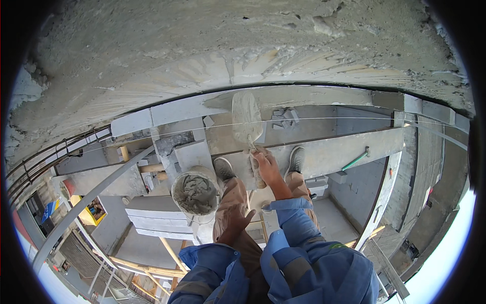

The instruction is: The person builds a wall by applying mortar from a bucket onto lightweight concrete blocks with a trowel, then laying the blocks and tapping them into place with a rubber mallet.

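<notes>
— Concrete wall (202, 55) fills the top; what's below it?

— A trowel (246, 117), long axis pointing up at the wall, blade loaded with mortar. The right hand (266, 167) is closed around its handle.

— And the other hand?

— The left hand (234, 217) rests loosely open on the knee, just beside 1 mortar bucket (195, 194).

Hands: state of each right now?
Left hand: open, empty, resting on the thigh near the mortar bucket.
Right hand: closed on the trowel, blade loaded with mortar.
</notes>
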`<state>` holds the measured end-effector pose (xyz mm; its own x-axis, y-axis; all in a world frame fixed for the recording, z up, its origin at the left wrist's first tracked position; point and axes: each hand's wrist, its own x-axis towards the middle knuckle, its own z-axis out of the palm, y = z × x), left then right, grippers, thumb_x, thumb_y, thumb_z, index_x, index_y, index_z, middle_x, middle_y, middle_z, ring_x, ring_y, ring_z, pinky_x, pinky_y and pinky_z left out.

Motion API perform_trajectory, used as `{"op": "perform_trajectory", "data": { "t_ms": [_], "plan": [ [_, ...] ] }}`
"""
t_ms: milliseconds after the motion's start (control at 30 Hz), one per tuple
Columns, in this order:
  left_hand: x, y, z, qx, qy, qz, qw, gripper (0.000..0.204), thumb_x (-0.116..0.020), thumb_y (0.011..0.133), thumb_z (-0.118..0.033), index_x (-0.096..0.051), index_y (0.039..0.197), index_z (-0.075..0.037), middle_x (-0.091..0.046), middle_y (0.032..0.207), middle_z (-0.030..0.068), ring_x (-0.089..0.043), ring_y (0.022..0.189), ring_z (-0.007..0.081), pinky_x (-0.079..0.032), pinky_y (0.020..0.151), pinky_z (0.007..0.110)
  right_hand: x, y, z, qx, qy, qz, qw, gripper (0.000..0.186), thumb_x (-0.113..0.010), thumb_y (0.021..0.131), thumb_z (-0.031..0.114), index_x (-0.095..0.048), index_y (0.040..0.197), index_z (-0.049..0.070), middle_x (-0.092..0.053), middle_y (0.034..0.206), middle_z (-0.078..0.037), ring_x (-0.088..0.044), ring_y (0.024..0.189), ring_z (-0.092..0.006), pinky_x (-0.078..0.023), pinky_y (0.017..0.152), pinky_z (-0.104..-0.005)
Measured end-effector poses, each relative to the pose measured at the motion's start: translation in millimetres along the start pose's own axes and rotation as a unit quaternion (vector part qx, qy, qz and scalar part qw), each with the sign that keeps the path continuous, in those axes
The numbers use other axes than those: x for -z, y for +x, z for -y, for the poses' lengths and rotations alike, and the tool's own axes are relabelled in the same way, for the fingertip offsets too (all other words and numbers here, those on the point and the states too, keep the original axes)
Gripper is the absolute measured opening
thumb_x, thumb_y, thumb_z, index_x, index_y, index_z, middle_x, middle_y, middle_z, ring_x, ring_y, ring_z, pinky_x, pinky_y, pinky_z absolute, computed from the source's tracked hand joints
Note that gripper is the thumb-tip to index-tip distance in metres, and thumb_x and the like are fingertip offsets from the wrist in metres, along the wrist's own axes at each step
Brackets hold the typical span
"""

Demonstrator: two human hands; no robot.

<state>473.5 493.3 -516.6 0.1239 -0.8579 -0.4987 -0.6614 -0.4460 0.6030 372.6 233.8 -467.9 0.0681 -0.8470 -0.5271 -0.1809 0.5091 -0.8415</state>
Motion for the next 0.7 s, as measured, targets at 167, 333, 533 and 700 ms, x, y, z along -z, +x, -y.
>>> {"op": "perform_trajectory", "data": {
  "t_ms": [167, 333, 533, 700],
  "plan": [
    [8, 5, -13, 0.056, 0.01, 0.096, 0.994, 0.06, -0.075, 0.074, -0.05, -0.062, 0.101, 0.002, -0.062, 0.099, 0.0235, -0.058, 0.096, 0.0388, -0.044, 0.086, 0.049, 63, 50, 49, -0.144, -0.058, 0.08, 0.985, 0.033, -0.057, 0.093, 0.032, -0.063, 0.098, 0.0, -0.06, 0.074, -0.006, -0.055, 0.065, -0.016, -0.046, 0.063, -0.0327],
    [-4, 1, -13, 0.027, -0.001, 0.053, 0.998, 0.063, -0.072, 0.075, -0.053, -0.061, 0.099, 0.005, -0.061, 0.098, 0.0269, -0.058, 0.095, 0.0413, -0.044, 0.085, 0.05, 87, 75, 84, -0.236, 0.023, 0.119, 0.964, 0.035, -0.064, 0.089, 0.037, -0.064, 0.093, 0.002, -0.059, 0.072, -0.008, -0.054, 0.046, -0.0201, -0.046, 0.041, -0.0356],
    [-8, -1, -18, 0.031, -0.011, 0.049, 0.998, 0.068, -0.073, 0.074, -0.052, -0.061, 0.108, 0.006, -0.061, 0.105, 0.0288, -0.057, 0.1, 0.0443, -0.043, 0.089, 0.053, 139, 72, 93, -0.275, 0.018, -0.005, 0.961, 0.038, -0.057, 0.092, 0.036, -0.064, 0.096, -0.001, -0.062, 0.076, -0.01, -0.061, 0.061, -0.0236, -0.05, 0.052, -0.0386],
    [-16, -6, -19, 0.055, -0.036, 0.008, 0.998, 0.067, -0.074, 0.073, -0.052, -0.061, 0.106, 0.006, -0.062, 0.102, 0.0285, -0.059, 0.096, 0.0442, -0.042, 0.09, 0.052, 154, 8, 88, 0.02, -0.387, 0.011, 0.922, 0.042, -0.06, 0.086, 0.027, -0.056, 0.112, -0.005, -0.063, 0.091, -0.023, -0.063, 0.079, -0.0421, -0.051, 0.07, -0.0464]
  ]
}}
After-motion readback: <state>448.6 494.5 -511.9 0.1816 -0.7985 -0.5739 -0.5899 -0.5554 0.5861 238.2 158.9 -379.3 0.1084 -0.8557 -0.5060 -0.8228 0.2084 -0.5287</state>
